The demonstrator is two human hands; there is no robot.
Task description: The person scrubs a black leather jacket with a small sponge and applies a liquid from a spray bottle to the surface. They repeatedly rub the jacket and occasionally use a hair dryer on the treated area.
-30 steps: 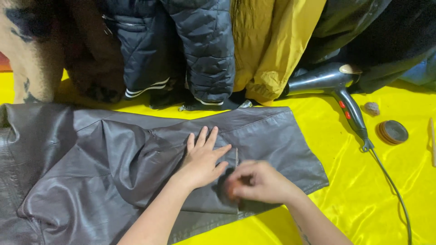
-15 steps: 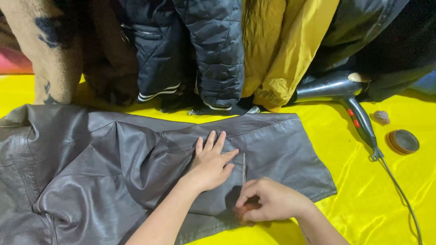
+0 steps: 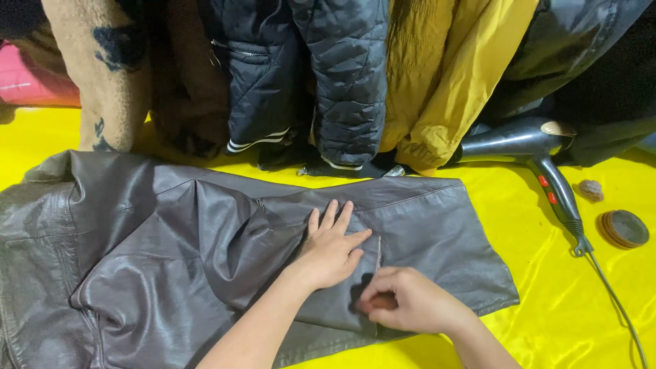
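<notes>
A dark grey leather jacket (image 3: 171,260) lies spread flat on the yellow cloth (image 3: 540,301). The left hand (image 3: 330,247) presses open-palmed on the jacket, fingers spread, gripping nothing. Just right of it, the right hand (image 3: 408,301) is curled, fingertips pinched on a small brown thing against the leather; what it is I cannot tell. Beyond the jacket's far edge hang several coats (image 3: 328,82); right of the jacket lie a black hair dryer (image 3: 529,154) and a round tin (image 3: 622,229).

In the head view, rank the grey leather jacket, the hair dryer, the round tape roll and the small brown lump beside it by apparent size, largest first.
1. Grey leather jacket
2. Hair dryer
3. Round tape roll
4. Small brown lump

All lie on the yellow cloth at similar distance, so the order looks reliable.
</notes>
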